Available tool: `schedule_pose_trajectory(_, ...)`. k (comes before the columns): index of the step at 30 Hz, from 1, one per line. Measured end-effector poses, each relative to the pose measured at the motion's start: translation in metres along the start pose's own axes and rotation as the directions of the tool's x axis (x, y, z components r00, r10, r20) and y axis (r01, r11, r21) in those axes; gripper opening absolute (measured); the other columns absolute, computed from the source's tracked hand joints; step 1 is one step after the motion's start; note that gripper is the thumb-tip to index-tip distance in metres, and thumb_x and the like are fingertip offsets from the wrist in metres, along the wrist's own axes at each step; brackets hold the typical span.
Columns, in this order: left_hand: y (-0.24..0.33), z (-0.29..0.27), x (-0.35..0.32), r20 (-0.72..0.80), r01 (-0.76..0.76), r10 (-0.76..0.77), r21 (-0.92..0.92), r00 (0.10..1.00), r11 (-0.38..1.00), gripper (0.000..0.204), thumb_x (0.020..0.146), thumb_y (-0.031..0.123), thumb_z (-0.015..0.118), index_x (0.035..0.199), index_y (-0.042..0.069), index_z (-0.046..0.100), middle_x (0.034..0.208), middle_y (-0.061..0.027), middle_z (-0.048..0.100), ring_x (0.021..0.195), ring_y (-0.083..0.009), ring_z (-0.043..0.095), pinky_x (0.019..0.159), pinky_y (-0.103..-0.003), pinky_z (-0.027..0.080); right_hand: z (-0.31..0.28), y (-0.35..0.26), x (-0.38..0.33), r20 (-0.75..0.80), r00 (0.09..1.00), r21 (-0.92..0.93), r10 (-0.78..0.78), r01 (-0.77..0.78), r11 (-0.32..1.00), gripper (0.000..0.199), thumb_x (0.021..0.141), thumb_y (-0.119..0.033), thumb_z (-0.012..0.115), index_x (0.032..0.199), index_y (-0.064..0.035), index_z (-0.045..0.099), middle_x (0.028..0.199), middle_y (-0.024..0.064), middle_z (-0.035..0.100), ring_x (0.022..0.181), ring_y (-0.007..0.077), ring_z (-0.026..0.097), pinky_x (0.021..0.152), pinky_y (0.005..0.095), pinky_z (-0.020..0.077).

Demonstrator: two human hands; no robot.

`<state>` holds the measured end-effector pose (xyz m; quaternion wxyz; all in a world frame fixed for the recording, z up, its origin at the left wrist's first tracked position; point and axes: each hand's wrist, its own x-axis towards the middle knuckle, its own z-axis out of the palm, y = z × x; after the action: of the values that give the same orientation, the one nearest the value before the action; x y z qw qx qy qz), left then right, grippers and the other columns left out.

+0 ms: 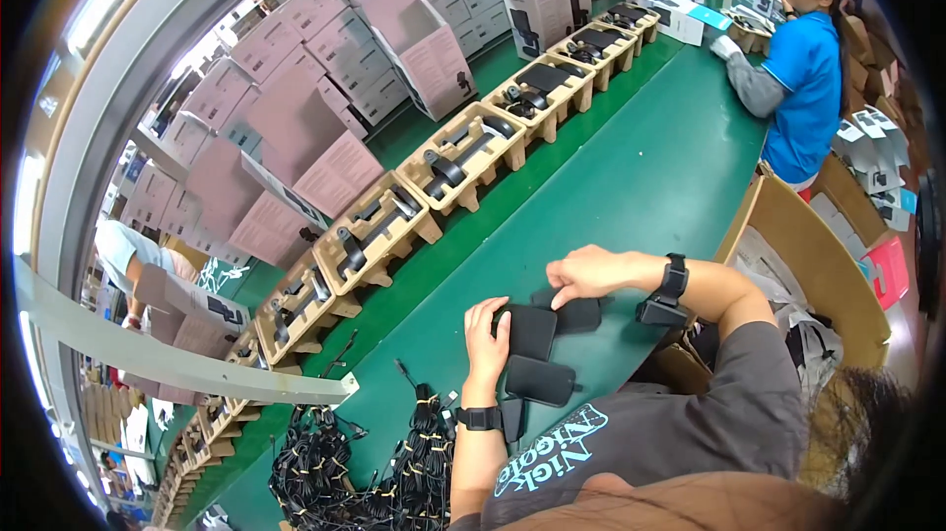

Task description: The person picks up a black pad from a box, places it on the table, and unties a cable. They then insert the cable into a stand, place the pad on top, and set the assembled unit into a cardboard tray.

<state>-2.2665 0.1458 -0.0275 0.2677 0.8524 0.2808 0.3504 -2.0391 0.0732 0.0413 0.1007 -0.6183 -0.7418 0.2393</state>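
Observation:
My left hand [485,339] is closed at the left edge of a black flat pad [532,332] with rounded corners, thumb near its top corner. My right hand [588,273] has curled fingers pinching the top of a second black pad [579,316], which partly lies beside and behind the first. Closer to me is a third black pad [540,380] with a small tab at its side. A small dark piece [512,420] sits by my left wrist. Black straps with devices are on both wrists.
Bundled black cables [414,452] lie at the near left. Beyond the green table [631,206] runs a line of cardboard trays [448,162] with black parts, backed by stacked boxes [355,48]. A co-worker in blue [803,68] stands far right; an open carton [818,265] is right.

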Motion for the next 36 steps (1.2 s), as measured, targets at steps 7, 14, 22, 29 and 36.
schedule_pose_trajectory(7, -0.006, -0.013, -0.007, -0.051, 0.185, -0.197, -0.181, 0.979, 0.966, 0.024, 0.082, 0.003, 0.052, 0.106, 0.005, 0.054, 0.101, -0.0043, 0.061, 0.093, -0.0172, 0.053, 0.077, -0.027, 0.042, -0.100, 0.024, 0.058, -0.758, 0.635, 0.187, 0.150, -0.009, 0.982, 0.023, 0.079, -0.020, 0.063, 0.090, -0.0050, 0.048, 0.071, 0.0126, 0.054, 0.067, 0.0238, 0.056, 0.059, 0.0358, 0.0436)
schedule_pose_trajectory(14, -0.012, -0.012, -0.008, -0.019, 0.195, -0.203, -0.199, 0.979, 0.960, 0.023, 0.082, 0.001, 0.053, 0.104, 0.005, 0.055, 0.099, -0.0050, 0.063, 0.092, -0.0174, 0.055, 0.076, -0.027, 0.044, -0.131, 0.085, 0.176, -0.829, 0.503, 0.440, 0.242, 0.321, 0.838, 0.025, 0.081, -0.023, 0.062, 0.093, -0.0045, 0.050, 0.073, 0.0054, 0.058, 0.067, 0.0162, 0.056, 0.064, 0.0293, 0.0435)
schedule_pose_trajectory(22, -0.013, -0.021, -0.011, -0.038, 0.231, -0.247, -0.240, 0.968, 0.943, 0.022, 0.083, 0.000, 0.052, 0.104, 0.006, 0.057, 0.098, -0.0041, 0.063, 0.091, -0.0166, 0.054, 0.074, -0.025, 0.044, -0.113, 0.102, 0.229, -0.721, 0.634, 0.304, 0.280, -0.074, 0.950, 0.046, 0.084, -0.035, 0.054, 0.116, -0.0030, 0.048, 0.110, 0.0212, 0.056, 0.105, 0.0356, 0.051, 0.086, 0.0407, 0.0419)
schedule_pose_trajectory(29, -0.018, -0.027, -0.017, -0.034, 0.260, -0.285, -0.321, 0.958, 0.911, 0.023, 0.083, 0.000, 0.051, 0.103, 0.006, 0.057, 0.096, -0.0050, 0.061, 0.084, -0.0151, 0.055, 0.070, -0.024, 0.046, -0.112, 0.055, 0.210, -0.700, 0.705, -0.322, 0.113, -0.452, 0.832, 0.074, 0.072, -0.025, 0.067, 0.135, -0.0143, 0.029, 0.127, 0.0170, 0.041, 0.104, 0.0346, 0.049, 0.085, 0.0420, 0.0404)
schedule_pose_trajectory(36, -0.020, -0.031, -0.022, -0.083, 0.235, -0.278, -0.338, 0.957, 0.911, 0.022, 0.083, 0.002, 0.051, 0.104, 0.006, 0.056, 0.096, -0.0078, 0.061, 0.089, -0.0221, 0.056, 0.070, -0.029, 0.048, -0.041, -0.115, 0.198, -0.553, 0.675, -0.472, -0.489, 0.229, 0.851, 0.052, 0.062, -0.014, 0.070, 0.111, -0.0096, 0.053, 0.107, 0.0112, 0.054, 0.101, 0.0289, 0.050, 0.081, 0.0398, 0.0391)
